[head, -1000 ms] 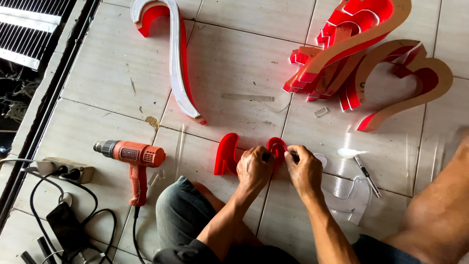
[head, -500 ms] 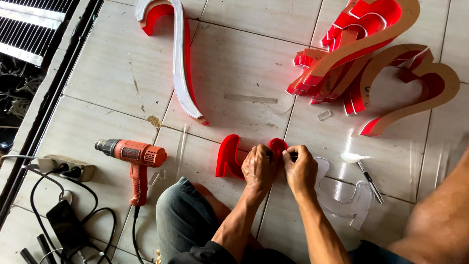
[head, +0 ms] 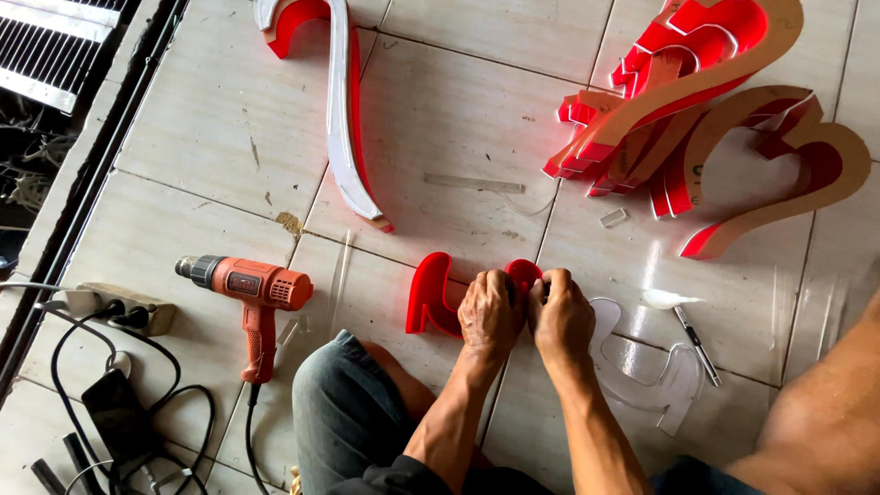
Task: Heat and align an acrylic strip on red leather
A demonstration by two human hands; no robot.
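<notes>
Red letter (head: 431,295), floor centre, gripped by both hands.
L hand (head: 490,316) and R hand (head: 561,316) side by side, touching, fingers curled, pinching letter's right end. Heat gun (head: 252,293) at 9 o'clock, near. Clear cutout (head: 655,376) and pen (head: 697,332) at 3. Letter stack (head: 697,101) at 1. Power strip (head: 119,310) far 9.
</notes>
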